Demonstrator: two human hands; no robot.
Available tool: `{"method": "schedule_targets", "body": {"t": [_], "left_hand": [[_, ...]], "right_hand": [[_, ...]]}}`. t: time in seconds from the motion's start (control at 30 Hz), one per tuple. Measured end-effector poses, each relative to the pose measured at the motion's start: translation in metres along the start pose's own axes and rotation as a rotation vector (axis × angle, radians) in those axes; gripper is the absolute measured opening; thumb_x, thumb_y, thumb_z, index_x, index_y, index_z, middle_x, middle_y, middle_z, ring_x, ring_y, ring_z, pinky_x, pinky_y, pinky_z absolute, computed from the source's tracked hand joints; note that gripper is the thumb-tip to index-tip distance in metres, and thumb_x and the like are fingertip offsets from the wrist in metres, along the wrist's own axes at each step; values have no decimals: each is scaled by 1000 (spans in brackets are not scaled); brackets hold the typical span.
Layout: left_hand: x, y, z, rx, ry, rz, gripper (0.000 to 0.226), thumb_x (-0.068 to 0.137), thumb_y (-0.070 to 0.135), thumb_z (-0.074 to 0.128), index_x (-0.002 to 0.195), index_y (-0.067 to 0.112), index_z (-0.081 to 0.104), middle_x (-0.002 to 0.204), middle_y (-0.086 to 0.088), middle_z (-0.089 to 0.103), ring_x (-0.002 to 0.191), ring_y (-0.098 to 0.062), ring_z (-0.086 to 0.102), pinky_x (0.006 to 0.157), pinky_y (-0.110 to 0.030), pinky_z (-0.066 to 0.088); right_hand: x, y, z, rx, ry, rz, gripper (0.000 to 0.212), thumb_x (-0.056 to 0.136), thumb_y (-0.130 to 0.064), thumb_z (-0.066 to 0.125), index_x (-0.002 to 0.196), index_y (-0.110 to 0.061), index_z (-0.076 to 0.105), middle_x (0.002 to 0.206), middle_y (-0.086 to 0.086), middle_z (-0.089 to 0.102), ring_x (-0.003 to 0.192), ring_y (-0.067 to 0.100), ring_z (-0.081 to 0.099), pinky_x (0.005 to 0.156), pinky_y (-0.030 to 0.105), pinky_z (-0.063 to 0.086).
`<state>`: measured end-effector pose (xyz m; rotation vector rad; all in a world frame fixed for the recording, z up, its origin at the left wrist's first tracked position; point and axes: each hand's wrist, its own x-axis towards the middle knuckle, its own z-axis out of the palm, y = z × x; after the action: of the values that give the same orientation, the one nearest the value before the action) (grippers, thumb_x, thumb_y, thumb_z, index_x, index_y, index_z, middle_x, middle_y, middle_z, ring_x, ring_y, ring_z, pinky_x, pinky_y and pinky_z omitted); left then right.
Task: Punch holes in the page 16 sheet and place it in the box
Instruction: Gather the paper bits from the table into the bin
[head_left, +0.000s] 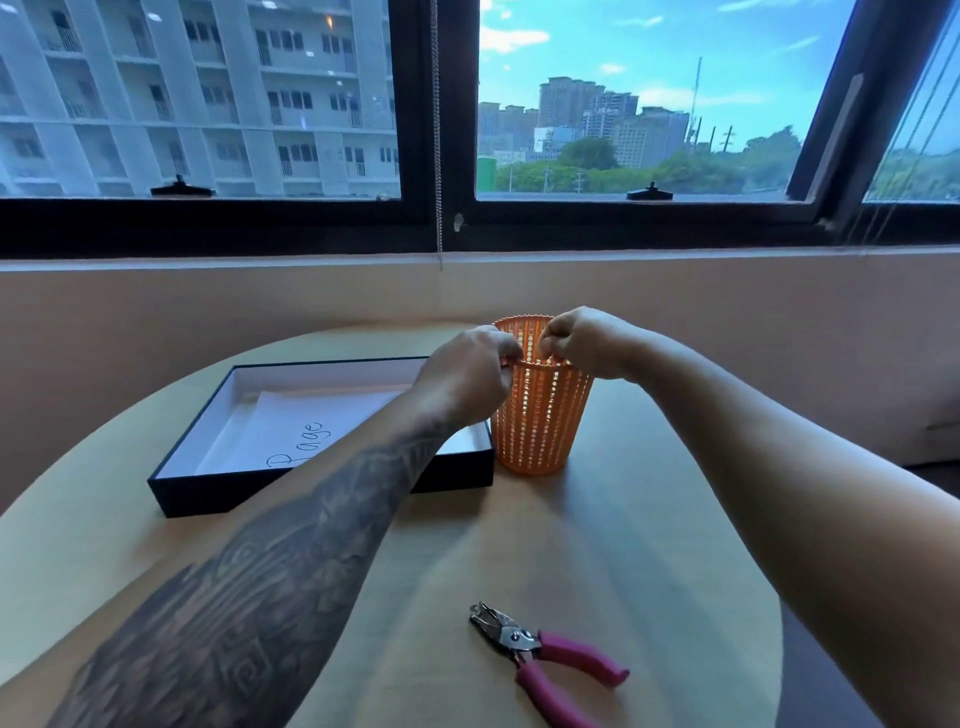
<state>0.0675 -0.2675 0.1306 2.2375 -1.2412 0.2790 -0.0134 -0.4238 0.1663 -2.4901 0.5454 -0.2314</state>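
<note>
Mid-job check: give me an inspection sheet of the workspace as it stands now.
Surface: rounded wooden table.
Job's things: sheet marked "Page" lies in the black box, number hidden by the forearm; pink-handled hole punch lies on the table, untouched.
Clutter: orange mesh basket beside the box.
Grippers: left hand and right hand both grip the basket's rim.
Cables: beaded blind chain hangs at the window.
Surroundings: window, buildings outside.

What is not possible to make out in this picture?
Head view.
Sheet in the box: the number after "Page" is behind the left forearm.
Basket: contents hidden by its wall.
Left hand, right hand: curled fingers hide what they hold.
Hole punch: bottom edge cuts one handle.
</note>
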Motion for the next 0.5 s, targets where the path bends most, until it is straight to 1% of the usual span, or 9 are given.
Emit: {"method": "schedule_targets", "body": {"t": [0.13,0.2,0.27,0.33,0.4,0.47,0.5], "left_hand": [[-3,-1,3,-19,13,3,28,93,21,57,118,23,69,119,5,65,105,-18,63,88,-37,53],[-6,-2,3,-33,-4,2,31,93,22,57,123,23,67,125,6,64,107,-18,63,90,-37,53],[-11,-2,-1,-51,-26,3,38,93,20,57,131,24,61,136,9,58,109,-17,62,92,-35,52],[-22,-5,-5,-86,-5,1,43,93,20,60,136,22,57,142,10,53,110,-16,61,92,-32,51],[-39,-12,-10,-108,25,-12,40,92,23,61,132,22,60,139,8,54,109,-16,62,90,-32,51],[-59,-18,-14,-106,26,-37,35,92,24,61,127,23,63,131,7,61,106,-14,63,88,-31,51],[-70,-22,-15,-110,13,-58,32,93,24,60,125,23,65,124,8,64,104,-12,63,87,-29,49]], "right_hand": [[-1,0,2,-29,-25,-44,13,104,-27,53,102,-19,64,91,-2,65,82,12,63,61,22,43],[-1,-1,4,-36,4,-45,11,103,-25,55,101,-19,64,90,-2,65,79,11,62,60,21,43],[-3,-1,4,-25,90,-74,10,102,-23,57,100,-18,66,88,-2,65,78,14,62,60,22,44],[-10,-4,3,9,208,-156,10,101,-22,58,100,-19,68,87,-3,66,79,16,64,61,22,45],[-23,-8,8,27,272,-258,10,99,-21,60,105,-18,69,90,-5,67,84,13,66,65,21,49],[-39,-12,17,-1,270,-330,12,96,-21,65,106,-19,70,95,-4,69,88,15,67,75,27,56],[-49,-15,25,-15,250,-350,12,95,-22,66,106,-20,70,95,-4,69,89,15,67,80,32,58]]}}
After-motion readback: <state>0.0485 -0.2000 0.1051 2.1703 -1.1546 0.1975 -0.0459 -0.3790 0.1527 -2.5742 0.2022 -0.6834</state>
